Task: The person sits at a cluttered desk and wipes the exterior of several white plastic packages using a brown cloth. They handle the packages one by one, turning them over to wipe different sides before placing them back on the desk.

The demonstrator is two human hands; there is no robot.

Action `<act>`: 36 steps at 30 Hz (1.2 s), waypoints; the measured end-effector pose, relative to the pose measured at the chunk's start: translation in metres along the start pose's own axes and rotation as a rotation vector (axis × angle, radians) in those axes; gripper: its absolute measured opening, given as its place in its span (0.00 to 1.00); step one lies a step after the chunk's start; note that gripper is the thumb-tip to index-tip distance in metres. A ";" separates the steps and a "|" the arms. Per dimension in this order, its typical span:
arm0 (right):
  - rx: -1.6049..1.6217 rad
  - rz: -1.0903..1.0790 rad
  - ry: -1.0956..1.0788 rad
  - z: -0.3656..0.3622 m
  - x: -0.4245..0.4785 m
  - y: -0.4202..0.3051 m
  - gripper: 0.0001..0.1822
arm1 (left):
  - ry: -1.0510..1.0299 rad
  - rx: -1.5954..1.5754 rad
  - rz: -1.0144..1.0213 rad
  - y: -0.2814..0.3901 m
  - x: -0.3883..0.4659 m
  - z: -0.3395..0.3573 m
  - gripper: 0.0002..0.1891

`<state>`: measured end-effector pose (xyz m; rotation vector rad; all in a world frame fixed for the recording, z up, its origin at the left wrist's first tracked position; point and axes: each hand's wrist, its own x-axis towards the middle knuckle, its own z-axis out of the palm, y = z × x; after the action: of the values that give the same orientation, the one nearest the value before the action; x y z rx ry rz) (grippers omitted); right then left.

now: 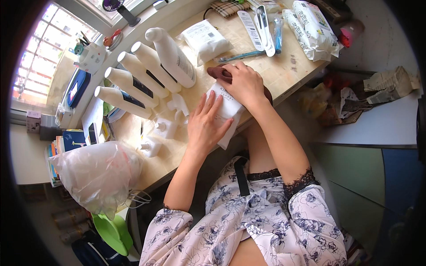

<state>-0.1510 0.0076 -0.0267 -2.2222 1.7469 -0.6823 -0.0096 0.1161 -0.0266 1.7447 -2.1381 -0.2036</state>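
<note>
My left hand [203, 124] lies spread over a white soft pack [227, 109] with printing on it, at the table's front edge. The thumb and fingers hold it steady. In my right hand [247, 84] is a bunched brown cloth [219, 73], at the far end of the pack. Part of the cloth also shows beyond my right wrist. Left of my left hand lies a white plastic trigger spray head [178, 103]. Two small white pump bottles, one nearer [151, 147] and one farther [165, 128], stand close by.
Several white bottles [133, 81] stand in a row at the left, the tallest [176, 60] at the back. Behind are a white package [206, 40], packaged toothbrushes [265, 31] and wipes packs [311, 30]. A filled plastic bag [100, 173] sits at the near left corner.
</note>
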 end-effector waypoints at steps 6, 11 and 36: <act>0.103 0.031 -0.016 -0.027 -0.038 0.045 0.18 | 0.013 -0.047 0.010 0.001 0.002 -0.003 0.34; 0.181 0.198 -0.111 -0.071 -0.063 0.060 0.17 | 0.079 0.034 -0.032 0.010 0.000 -0.004 0.32; 0.301 -0.066 0.006 -0.028 -0.059 0.040 0.20 | -0.220 -0.047 0.118 -0.008 0.050 -0.013 0.28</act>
<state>-0.2093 0.0564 -0.0333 -2.0795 1.4665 -0.9018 -0.0057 0.0676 -0.0073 1.6293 -2.3620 -0.4283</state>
